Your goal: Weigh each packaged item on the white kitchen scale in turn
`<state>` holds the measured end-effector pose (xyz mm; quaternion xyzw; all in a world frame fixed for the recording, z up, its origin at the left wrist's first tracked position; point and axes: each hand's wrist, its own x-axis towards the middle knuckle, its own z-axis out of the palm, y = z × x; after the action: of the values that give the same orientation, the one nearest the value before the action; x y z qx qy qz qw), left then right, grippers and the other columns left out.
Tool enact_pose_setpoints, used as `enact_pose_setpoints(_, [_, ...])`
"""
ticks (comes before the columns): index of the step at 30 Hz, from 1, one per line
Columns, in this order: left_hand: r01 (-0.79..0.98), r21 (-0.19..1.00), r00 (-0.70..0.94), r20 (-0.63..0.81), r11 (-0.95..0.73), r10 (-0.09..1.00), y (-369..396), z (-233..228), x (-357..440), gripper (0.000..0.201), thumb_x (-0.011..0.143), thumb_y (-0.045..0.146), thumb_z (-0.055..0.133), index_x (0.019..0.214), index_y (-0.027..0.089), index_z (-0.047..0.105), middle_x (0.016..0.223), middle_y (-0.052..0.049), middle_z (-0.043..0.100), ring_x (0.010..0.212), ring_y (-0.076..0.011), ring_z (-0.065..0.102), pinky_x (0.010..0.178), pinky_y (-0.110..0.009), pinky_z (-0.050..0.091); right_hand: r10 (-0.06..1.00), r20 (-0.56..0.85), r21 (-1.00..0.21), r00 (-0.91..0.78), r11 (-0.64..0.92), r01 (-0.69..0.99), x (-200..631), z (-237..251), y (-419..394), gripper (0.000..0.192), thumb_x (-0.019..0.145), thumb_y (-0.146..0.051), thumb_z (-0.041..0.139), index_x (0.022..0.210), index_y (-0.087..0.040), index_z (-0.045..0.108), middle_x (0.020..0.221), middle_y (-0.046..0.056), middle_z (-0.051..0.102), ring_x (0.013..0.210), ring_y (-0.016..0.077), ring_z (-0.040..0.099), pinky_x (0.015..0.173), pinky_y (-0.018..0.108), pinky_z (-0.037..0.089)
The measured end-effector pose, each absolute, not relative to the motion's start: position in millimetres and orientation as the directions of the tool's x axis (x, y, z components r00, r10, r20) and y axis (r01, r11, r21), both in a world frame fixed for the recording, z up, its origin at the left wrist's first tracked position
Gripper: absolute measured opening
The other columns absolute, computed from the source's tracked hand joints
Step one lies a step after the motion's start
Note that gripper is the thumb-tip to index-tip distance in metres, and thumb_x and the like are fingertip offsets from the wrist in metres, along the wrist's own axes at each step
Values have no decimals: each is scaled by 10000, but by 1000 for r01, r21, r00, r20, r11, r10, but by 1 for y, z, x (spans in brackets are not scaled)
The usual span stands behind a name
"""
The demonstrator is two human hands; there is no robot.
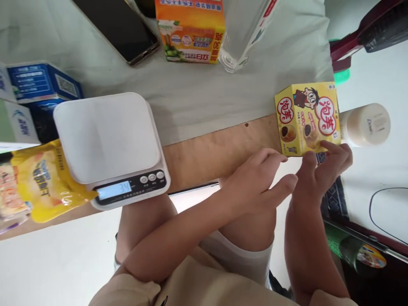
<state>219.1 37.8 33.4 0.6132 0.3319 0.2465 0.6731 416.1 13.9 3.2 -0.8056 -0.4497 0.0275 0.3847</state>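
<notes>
Yellow box [314, 114], 1, stands beside 2 hands [256, 182] [310, 182].

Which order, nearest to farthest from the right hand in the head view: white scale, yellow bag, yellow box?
1. Yellow box: at the right hand.
2. White scale: off to the left.
3. Yellow bag: farther left, beside the scale.

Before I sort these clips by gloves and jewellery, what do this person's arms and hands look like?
The left hand and right hand wear no gloves, and no ring, watch or bracelet shows on either. The forearms are bare too, leading up to short beige sleeves.
</notes>
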Motion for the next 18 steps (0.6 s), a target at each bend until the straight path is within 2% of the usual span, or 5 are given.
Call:
enact_pose_setpoints(3, [73,985,638,-165,154,752,41,34,224,651,1027,655,410,1432,171,570,1576,-182,538,1430,-329,597,1254,-532,510,686,305,-705,661,-304,641,418,1,20,283,728,-424,681,909,-264,533,1181,81,465,1287,306,516,1261,642,390])
enact_pose_setpoints(7, [131,974,616,-225,183,755,43,36,229,779,1023,592,391,1631,106,349,1776,-214,302,1656,-356,357,1368,-586,375,685,181,-827,705,-282,487,419,1,21,486,679,-441,777,1012,-282,460,1284,50,431,1078,203,653,1091,548,577])
enact_pose_setpoints(10, [156,967,613,-254,200,749,41,37,234,833,1028,557,380,1699,108,179,1850,-175,111,1751,-310,99,1434,-572,220,725,61,-886,686,-277,372,418,7,16,788,607,-439,840,1262,-323,418,1331,56,513,1190,231,696,1138,542,573])
enact_pose_setpoints(13, [135,973,618,-229,185,752,36,35,237,939,1024,652,383,1725,99,90,1857,-163,21,1755,-285,-23,1450,-535,150,761,-48,-910,647,-300,285,411,15,9,1037,523,-401,903,1412,-328,374,1395,78,593,1272,274,700,1197,598,535])
enact_pose_setpoints(18, [23,995,618,-89,95,781,25,35,232,1264,903,803,590,1725,33,16,1845,-204,-48,1733,-325,-112,1451,-462,122,790,-50,-940,611,-244,238,380,36,-2,915,520,-364,893,1363,-250,558,1453,124,658,1336,326,687,1250,634,488])
